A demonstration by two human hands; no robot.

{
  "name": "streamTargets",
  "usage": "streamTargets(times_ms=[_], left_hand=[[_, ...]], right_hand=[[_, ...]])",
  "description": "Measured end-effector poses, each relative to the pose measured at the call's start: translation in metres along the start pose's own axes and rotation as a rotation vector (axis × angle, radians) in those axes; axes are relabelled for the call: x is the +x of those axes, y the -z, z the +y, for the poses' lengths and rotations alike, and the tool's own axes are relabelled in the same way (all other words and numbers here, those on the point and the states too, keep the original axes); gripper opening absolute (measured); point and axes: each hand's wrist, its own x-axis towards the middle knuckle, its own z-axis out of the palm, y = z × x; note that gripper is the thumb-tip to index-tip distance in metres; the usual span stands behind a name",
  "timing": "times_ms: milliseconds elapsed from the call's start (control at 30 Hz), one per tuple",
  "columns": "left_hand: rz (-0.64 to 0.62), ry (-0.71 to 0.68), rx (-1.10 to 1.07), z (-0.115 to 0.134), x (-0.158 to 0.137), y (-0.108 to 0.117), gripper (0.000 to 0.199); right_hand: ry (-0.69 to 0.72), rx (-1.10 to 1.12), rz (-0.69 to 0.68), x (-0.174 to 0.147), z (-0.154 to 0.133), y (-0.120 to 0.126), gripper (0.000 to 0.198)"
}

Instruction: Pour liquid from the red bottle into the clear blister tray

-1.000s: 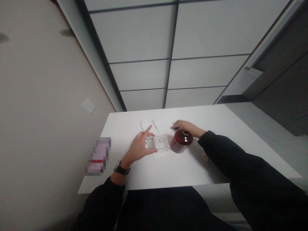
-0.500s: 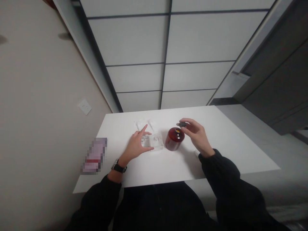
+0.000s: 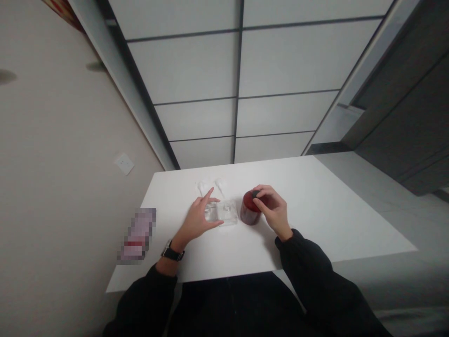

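A dark red round bottle (image 3: 249,213) stands upright on the white table (image 3: 326,206). My right hand (image 3: 272,208) pinches a small black cap (image 3: 256,193) at the bottle's mouth; whether the cap is seated there I cannot tell. Left of the bottle sits a clear plastic case (image 3: 228,213) with compartments. Around its left part my left hand (image 3: 198,217) is spread, thumb and fingers apart. Just behind the case lie small clear, whitish pieces (image 3: 219,183), too faint to name.
A blurred-out pinkish flat object (image 3: 138,234) lies at the table's left edge. The wall with a socket (image 3: 124,164) rises on the left. White panelled doors (image 3: 199,119) stand behind the table.
My right hand has brought the black cap left and down onto the bottle's mouth, which was uncovered before. My left hand stays at the clear case. The view has tilted slightly.
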Motion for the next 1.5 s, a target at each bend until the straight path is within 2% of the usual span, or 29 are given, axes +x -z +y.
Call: streamTargets(times_ms=[233, 367, 500, 667, 767, 900, 1067, 1400, 1500], left_hand=[[-0.015, 0.008, -0.011, 0.0003, -0.0003, 0.0011, 0.114], [-0.022, 0.015, -0.011, -0.0013, 0.0, 0.0004, 0.118], [-0.028, 0.015, -0.011, -0.0015, 0.0001, 0.0003, 0.119], [-0.02, 0.016, -0.012, -0.0008, -0.0001, 0.0008, 0.117], [-0.023, 0.025, -0.018, -0.0007, 0.0002, 0.0008, 0.117], [-0.032, 0.031, -0.023, -0.0005, 0.0003, 0.0003, 0.118], [-0.028, 0.028, -0.022, 0.0011, -0.0007, 0.0005, 0.116], [-0.029, 0.007, -0.023, 0.0018, -0.0062, -0.0022, 0.114], [0.032, -0.032, -0.011, -0.0031, -0.0096, 0.0019, 0.116]], right_hand=[[-0.023, -0.033, -0.027, -0.0006, 0.0069, 0.002, 0.017], [-0.051, 0.0, 0.005, -0.001, 0.0079, 0.0019, 0.032], [-0.095, -0.117, -0.051, -0.0002, 0.0034, 0.0034, 0.033], [-0.142, -0.005, -0.016, 0.0002, 0.004, 0.0027, 0.041], [-0.121, -0.059, -0.051, 0.0005, 0.0053, 0.0023, 0.037], [-0.114, 0.008, -0.025, 0.001, 0.0044, 0.0028, 0.039], [-0.03, -0.134, -0.11, 0.0016, 0.0008, 0.0039, 0.033], [-0.036, -0.091, -0.03, 0.0021, 0.0083, -0.0048, 0.032], [-0.039, -0.065, -0.023, 0.0007, 0.0082, -0.0059, 0.033]])
